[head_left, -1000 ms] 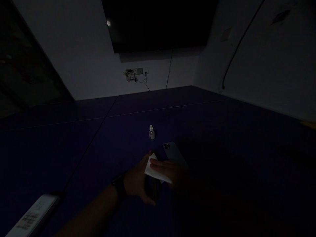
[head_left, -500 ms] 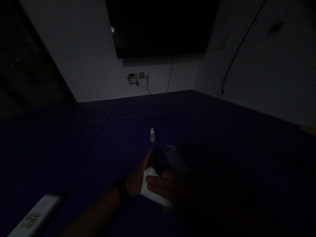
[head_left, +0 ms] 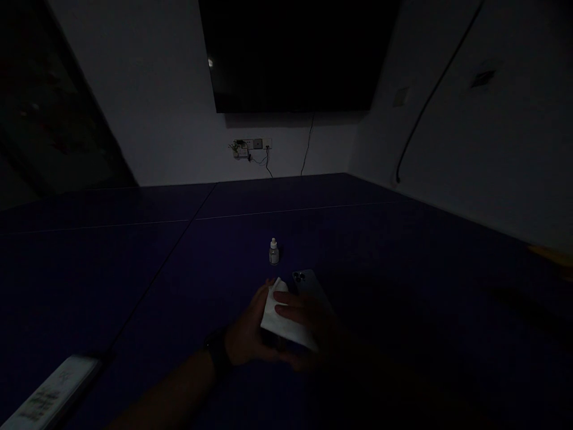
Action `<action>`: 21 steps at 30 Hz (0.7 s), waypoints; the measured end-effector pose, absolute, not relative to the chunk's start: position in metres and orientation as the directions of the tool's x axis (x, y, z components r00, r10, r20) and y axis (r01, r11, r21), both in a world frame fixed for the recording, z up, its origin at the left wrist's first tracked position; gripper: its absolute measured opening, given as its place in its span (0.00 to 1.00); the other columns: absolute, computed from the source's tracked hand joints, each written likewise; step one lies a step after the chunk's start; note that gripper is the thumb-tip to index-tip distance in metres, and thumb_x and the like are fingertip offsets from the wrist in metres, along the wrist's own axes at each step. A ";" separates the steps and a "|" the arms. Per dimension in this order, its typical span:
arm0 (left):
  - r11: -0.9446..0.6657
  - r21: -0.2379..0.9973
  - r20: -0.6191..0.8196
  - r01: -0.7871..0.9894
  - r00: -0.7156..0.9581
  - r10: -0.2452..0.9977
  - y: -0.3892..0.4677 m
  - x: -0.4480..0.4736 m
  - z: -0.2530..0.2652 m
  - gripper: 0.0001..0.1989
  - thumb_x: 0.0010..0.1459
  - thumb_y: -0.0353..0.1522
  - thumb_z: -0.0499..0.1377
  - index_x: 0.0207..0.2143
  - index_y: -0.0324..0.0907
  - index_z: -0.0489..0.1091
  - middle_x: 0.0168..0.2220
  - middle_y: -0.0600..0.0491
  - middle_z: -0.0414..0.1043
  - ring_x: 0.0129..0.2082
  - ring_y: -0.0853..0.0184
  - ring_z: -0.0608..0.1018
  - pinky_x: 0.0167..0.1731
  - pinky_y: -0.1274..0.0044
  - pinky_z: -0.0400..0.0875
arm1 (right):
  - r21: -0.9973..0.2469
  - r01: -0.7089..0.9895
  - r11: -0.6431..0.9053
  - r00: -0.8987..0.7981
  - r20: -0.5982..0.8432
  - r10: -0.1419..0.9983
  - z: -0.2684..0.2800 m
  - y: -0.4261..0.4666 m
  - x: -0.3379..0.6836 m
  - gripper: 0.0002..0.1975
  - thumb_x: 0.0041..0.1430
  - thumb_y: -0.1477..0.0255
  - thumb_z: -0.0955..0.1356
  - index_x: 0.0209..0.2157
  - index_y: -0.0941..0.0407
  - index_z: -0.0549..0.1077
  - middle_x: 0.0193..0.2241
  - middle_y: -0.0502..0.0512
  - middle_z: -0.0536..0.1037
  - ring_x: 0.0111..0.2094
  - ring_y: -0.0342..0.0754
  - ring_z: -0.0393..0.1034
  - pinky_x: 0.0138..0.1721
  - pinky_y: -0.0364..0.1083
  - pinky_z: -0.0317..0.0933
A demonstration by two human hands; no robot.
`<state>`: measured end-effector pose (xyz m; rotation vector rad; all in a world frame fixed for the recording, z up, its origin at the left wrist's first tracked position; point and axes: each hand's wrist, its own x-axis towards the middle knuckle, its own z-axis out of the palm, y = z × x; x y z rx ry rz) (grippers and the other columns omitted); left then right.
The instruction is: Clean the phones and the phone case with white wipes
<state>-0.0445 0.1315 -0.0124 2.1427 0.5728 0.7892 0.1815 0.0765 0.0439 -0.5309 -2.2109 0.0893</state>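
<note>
Both hands meet at the lower middle of the dim head view. My right hand (head_left: 304,310) has its fingers pressed on a white cloth or tissue (head_left: 280,322); most of that hand is lost in shadow. Under the cloth, my left hand (head_left: 246,334), with a dark watch (head_left: 218,353) at the wrist, is curled around something dark that I cannot make out. Just beyond the hands stands a small upright bottle (head_left: 274,254) with a white cap. Right of it lies a phone (head_left: 313,286), camera side up, partly covered by my right hand.
A white box-like object (head_left: 58,388) with dark marks lies on the dark blue surface (head_left: 215,257) at the lower left. On the far wall are a large dark screen (head_left: 295,54) and sockets (head_left: 253,145) with cables. Something yellow (head_left: 550,255) shows at the right edge.
The cloth and my right fingers have moved up over the object in my left hand. My left thumb no longer sticks up. The right hand now covers more of the phone.
</note>
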 end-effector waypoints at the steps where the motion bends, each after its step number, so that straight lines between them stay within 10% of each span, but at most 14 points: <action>1: -0.599 0.787 0.361 0.152 0.673 0.645 0.131 -0.042 -0.009 0.60 0.47 0.59 0.67 0.72 0.46 0.41 0.71 0.39 0.48 0.70 0.39 0.54 0.67 0.49 0.48 | -0.261 0.329 0.908 -0.546 0.732 0.408 0.044 0.077 0.182 0.40 0.59 0.63 0.73 0.68 0.50 0.53 0.60 0.64 0.72 0.62 0.54 0.67 0.59 0.51 0.62; 14: -0.536 0.825 0.299 0.179 0.665 0.684 0.114 -0.039 0.006 0.51 0.38 0.56 0.73 0.61 0.44 0.64 0.54 0.45 0.74 0.53 0.48 0.77 0.55 0.61 0.70 | -0.829 0.188 0.526 -0.298 0.462 0.835 0.055 0.075 0.173 0.20 0.70 0.64 0.62 0.60 0.50 0.72 0.58 0.57 0.75 0.59 0.54 0.71 0.60 0.54 0.65; 21: -0.502 0.856 0.289 0.125 0.689 0.665 0.116 -0.035 0.008 0.53 0.42 0.52 0.74 0.66 0.44 0.59 0.57 0.44 0.72 0.56 0.48 0.74 0.57 0.62 0.69 | -0.689 0.313 0.654 -0.322 0.571 0.756 0.055 0.083 0.182 0.21 0.73 0.63 0.58 0.60 0.52 0.71 0.57 0.58 0.77 0.57 0.52 0.72 0.58 0.51 0.67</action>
